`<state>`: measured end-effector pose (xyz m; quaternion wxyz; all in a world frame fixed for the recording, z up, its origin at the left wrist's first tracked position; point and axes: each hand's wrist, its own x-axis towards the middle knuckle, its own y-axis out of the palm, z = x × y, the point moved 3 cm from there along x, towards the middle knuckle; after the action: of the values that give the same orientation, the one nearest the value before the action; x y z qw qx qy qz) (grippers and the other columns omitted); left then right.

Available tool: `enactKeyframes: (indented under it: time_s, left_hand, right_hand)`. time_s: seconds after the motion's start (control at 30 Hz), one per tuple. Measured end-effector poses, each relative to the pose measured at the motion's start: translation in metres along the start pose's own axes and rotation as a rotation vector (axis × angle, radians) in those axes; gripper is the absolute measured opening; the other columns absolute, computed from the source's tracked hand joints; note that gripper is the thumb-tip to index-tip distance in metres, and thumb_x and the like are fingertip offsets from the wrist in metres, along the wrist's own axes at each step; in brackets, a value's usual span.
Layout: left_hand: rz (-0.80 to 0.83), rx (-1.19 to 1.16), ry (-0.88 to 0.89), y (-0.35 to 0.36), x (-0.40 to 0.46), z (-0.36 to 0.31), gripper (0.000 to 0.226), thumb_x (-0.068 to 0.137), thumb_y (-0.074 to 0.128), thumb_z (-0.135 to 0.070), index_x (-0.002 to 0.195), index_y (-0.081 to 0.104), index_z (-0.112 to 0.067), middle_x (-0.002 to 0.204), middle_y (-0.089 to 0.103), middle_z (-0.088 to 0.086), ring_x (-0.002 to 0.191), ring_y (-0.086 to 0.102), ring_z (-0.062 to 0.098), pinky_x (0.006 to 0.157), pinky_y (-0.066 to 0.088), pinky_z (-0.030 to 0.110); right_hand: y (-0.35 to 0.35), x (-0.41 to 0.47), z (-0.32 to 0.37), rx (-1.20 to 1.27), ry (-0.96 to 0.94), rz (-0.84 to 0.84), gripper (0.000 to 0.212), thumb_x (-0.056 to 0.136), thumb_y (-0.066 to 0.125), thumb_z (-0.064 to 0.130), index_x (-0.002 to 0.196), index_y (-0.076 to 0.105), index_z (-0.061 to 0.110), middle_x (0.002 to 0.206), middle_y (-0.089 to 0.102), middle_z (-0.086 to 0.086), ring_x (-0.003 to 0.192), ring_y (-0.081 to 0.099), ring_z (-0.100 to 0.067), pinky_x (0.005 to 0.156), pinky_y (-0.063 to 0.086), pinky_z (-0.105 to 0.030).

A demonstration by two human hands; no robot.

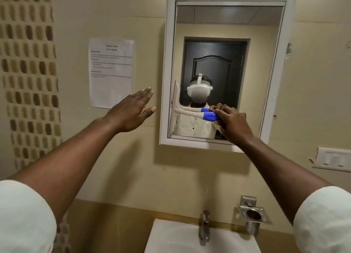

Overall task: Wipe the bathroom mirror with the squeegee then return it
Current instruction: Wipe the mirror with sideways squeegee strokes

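The white-framed bathroom mirror hangs on the beige wall at upper centre. My right hand grips the blue handle of the squeegee in front of the lower part of the glass. Its white blade stands vertical against the mirror's left edge, low down. My left hand is raised flat and open beside the mirror's left frame, holding nothing. The glass reflects a person in a white headset and a dark door.
A printed paper notice is stuck on the wall left of the mirror. Below are a white sink with a metal tap, a steel holder and a switch plate at right. Mosaic tiles run down the left wall.
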<state>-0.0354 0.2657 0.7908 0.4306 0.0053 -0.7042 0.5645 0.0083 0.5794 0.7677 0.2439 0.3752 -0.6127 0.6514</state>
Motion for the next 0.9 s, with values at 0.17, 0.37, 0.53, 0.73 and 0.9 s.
enactKeyframes:
  time_s: [0.17, 0.37, 0.53, 0.73, 0.9]
  left_hand:
    - [0.001, 0.002, 0.0, 0.004, 0.0, -0.001, 0.065, 0.094, 0.023, -0.053, 0.149, 0.005, -0.025, 0.159, 0.003, -0.006, 0.146, 0.002, 0.008, 0.118, 0.006, 0.033]
    - [-0.011, -0.015, 0.027, 0.01, 0.007, -0.01, 0.067, 0.093, 0.022, -0.055, 0.149, 0.005, -0.024, 0.159, 0.004, -0.005, 0.146, 0.003, 0.009, 0.119, 0.008, 0.034]
    - [-0.002, -0.021, 0.041, 0.018, 0.012, -0.017, 0.066, 0.093, 0.022, -0.055, 0.149, 0.005, -0.025, 0.159, 0.004, -0.005, 0.146, 0.003, 0.009, 0.12, 0.01, 0.036]
    - [-0.004, -0.05, 0.078, 0.028, 0.022, -0.035, 0.065, 0.094, 0.024, -0.053, 0.149, 0.007, -0.022, 0.159, 0.006, -0.003, 0.146, 0.005, 0.01, 0.119, 0.01, 0.035]
    - [-0.01, -0.091, 0.117, 0.04, 0.035, -0.057, 0.065, 0.095, 0.025, -0.052, 0.15, 0.007, -0.022, 0.16, 0.008, -0.001, 0.146, 0.005, 0.01, 0.118, 0.008, 0.033]
  right_hand:
    - [0.001, -0.004, -0.003, 0.011, 0.014, 0.008, 0.048, 0.085, 0.066, 0.012, 0.131, 0.053, 0.016, 0.123, 0.059, -0.012, 0.105, 0.054, -0.03, 0.089, 0.047, -0.052]
    - [-0.008, -0.006, -0.01, -0.034, 0.01, 0.025, 0.048, 0.087, 0.064, 0.015, 0.133, 0.051, 0.016, 0.123, 0.058, -0.014, 0.106, 0.054, -0.031, 0.091, 0.047, -0.052]
    - [-0.022, -0.018, -0.025, -0.037, 0.023, 0.02, 0.051, 0.084, 0.066, 0.011, 0.133, 0.052, 0.014, 0.124, 0.059, -0.018, 0.106, 0.055, -0.034, 0.091, 0.048, -0.052]
    - [-0.044, -0.035, -0.053, -0.085, 0.046, 0.006, 0.048, 0.083, 0.065, 0.005, 0.129, 0.055, 0.009, 0.117, 0.062, -0.022, 0.101, 0.058, -0.036, 0.089, 0.048, -0.045]
    - [-0.063, -0.051, -0.087, -0.168, 0.127, 0.036, 0.05, 0.081, 0.066, 0.001, 0.129, 0.054, 0.01, 0.11, 0.062, -0.021, 0.093, 0.059, -0.034, 0.082, 0.05, -0.041]
